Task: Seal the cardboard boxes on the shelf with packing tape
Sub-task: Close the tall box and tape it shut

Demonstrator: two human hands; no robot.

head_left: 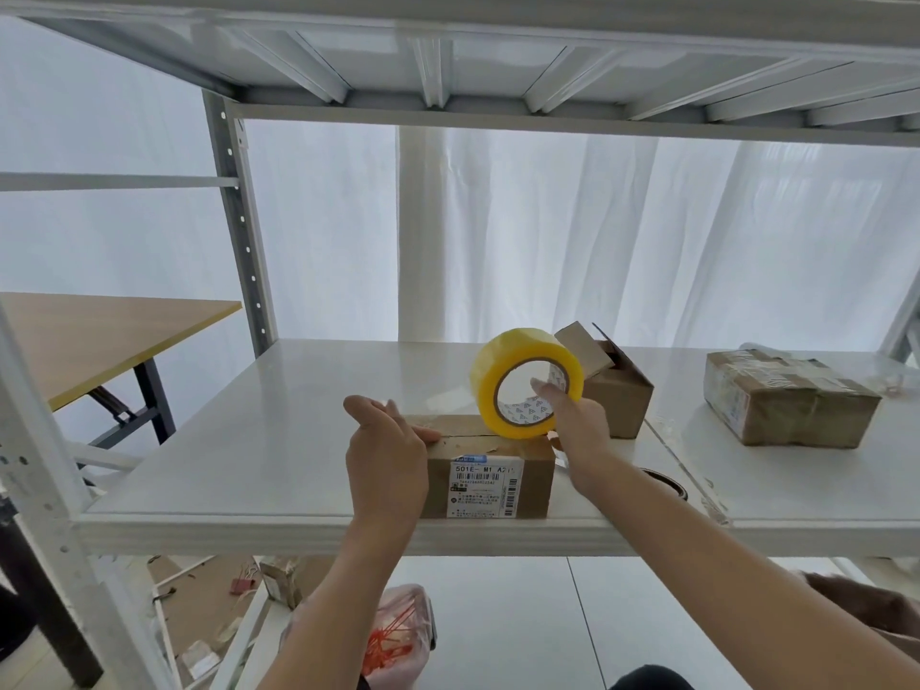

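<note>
A small cardboard box [490, 478] with a white label stands at the front edge of the white shelf [279, 440]. My left hand [386, 453] presses on the box's top left corner, thumb laid along the flap seam. My right hand [580, 425] holds a roll of yellow packing tape [522, 383] upright on the box's top right, fingers through its core. Behind the roll stands a second small box [617, 390] with its flaps open. A third box [791, 400], wrapped in tape, lies at the right of the shelf.
A dark tape roll [669, 483] peeks out behind my right forearm. A metal shelf level [498, 52] hangs overhead. A wooden table [94, 336] stands to the left. Below the shelf are a bag of red ties [398, 634] and scraps on the floor.
</note>
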